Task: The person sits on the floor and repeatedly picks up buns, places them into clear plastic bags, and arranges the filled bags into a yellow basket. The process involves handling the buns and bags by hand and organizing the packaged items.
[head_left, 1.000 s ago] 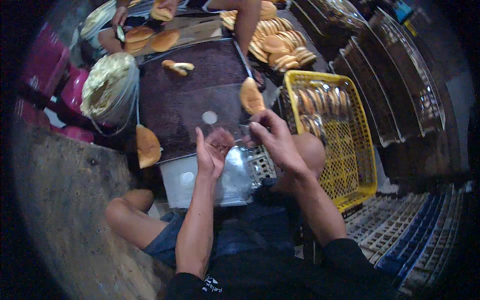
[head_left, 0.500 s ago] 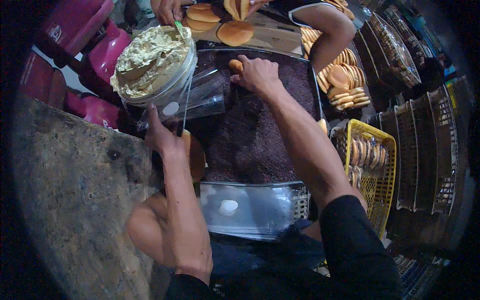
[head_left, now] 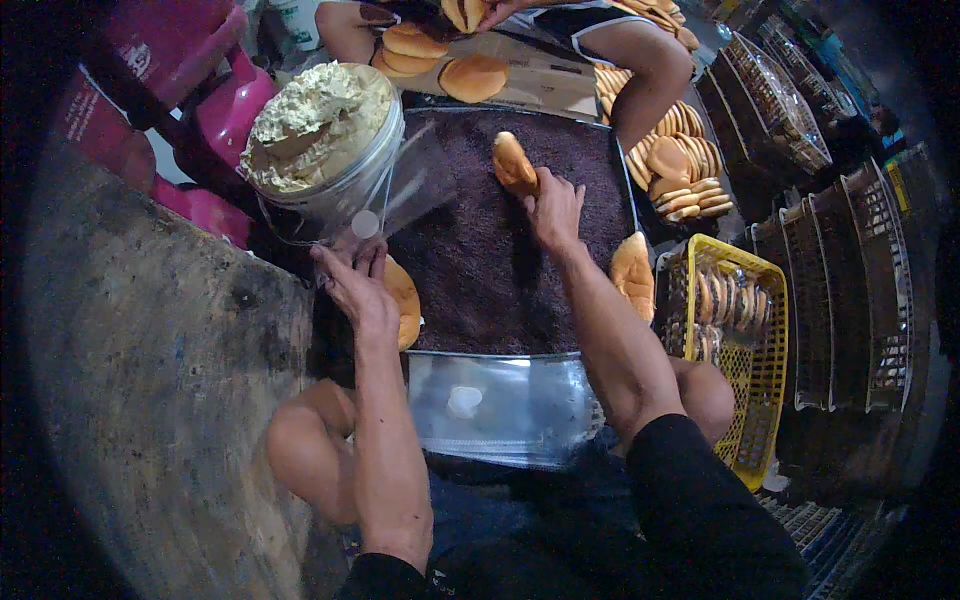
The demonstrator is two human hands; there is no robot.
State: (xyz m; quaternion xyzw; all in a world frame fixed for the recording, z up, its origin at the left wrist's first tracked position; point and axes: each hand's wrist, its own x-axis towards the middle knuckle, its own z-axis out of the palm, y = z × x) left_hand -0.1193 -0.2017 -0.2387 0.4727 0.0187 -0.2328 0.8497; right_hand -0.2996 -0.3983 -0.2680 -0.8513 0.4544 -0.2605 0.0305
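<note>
One filmy, clear bag [head_left: 425, 185] gripped in the left hand [head_left: 360, 288], a smooth bun [head_left: 513, 162] pinched in the right hand [head_left: 556, 212]

A stained wooden surface [head_left: 170, 380] spans the left in dim light.

Over a rectangular thin-rimmed tray [head_left: 500, 355] of dark crumbly filling [head_left: 470, 280], a golden-brown oblong bun [head_left: 514, 165] is held by the right hand [head_left: 558, 208]; at the tray's left edge, a clear plastic bag [head_left: 366, 224] is held by the left hand [head_left: 360, 287].
</note>
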